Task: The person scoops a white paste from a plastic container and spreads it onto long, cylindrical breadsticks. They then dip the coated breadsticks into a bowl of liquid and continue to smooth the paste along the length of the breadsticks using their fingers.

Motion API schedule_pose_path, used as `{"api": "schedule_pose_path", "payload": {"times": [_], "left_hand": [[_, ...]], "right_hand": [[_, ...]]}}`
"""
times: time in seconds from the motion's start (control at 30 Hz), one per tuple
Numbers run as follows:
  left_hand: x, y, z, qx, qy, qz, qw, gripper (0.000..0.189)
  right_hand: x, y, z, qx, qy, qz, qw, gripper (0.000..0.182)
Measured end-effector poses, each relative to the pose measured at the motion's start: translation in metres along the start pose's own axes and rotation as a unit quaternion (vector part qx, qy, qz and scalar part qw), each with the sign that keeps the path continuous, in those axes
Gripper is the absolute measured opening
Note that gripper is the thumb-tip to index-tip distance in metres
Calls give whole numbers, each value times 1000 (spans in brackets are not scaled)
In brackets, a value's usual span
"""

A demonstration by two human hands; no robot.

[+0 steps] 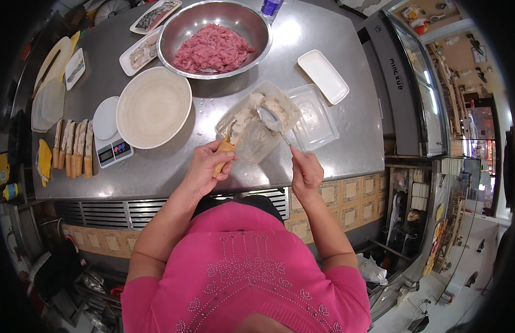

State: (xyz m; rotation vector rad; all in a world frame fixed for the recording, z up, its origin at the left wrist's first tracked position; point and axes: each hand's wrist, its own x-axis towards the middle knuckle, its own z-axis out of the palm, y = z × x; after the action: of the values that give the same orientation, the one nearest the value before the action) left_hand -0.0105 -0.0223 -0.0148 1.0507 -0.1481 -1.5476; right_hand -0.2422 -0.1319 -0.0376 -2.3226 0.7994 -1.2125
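Observation:
My left hand (pixel 211 165) grips a tan half-tube holder (pixel 225 150), which looks like bamboo, its far end over the near left edge of a clear plastic container (pixel 257 143). Pale, lumpy paste (pixel 242 120) lies along the holder's upper part and seems to run on into the container. In my right hand (pixel 306 171) is the handle of a metal spoon (pixel 270 118). The spoon's bowl is smeared with paste and hangs over the container, close to a larger mass of paste (pixel 280 104) at its far end.
A clear lid (pixel 313 120) and a white oblong dish (pixel 323 77) lie rightward. Beyond stands a steel bowl (pixel 257 54) of sliced raw meat. Leftward are a cream bowl (pixel 153 108), a digital scale (pixel 115 152), several filled holders (pixel 79 145), stacked plastic containers (pixel 48 104) and a knife (pixel 49 68).

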Motion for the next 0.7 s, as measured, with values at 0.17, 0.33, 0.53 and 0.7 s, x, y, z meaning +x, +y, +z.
{"api": "schedule_pose_path", "payload": {"times": [0.17,0.33,0.53,0.7], "left_hand": [[-3,1,7,21,0,-4,1000,25],[-3,-3,-5,-36,-20,-25,999,26],[0,-4,-13,-94,-57,-46,993,27],[-4,-1,-5,-19,-30,-33,999,29]], "right_hand": [[8,-2,4,-78,-20,-57,995,53],[8,3,-3,-121,-41,-87,988,51],[13,-6,-1,54,-19,78,995,36],[16,-3,7,49,-18,57,997,40]]}}
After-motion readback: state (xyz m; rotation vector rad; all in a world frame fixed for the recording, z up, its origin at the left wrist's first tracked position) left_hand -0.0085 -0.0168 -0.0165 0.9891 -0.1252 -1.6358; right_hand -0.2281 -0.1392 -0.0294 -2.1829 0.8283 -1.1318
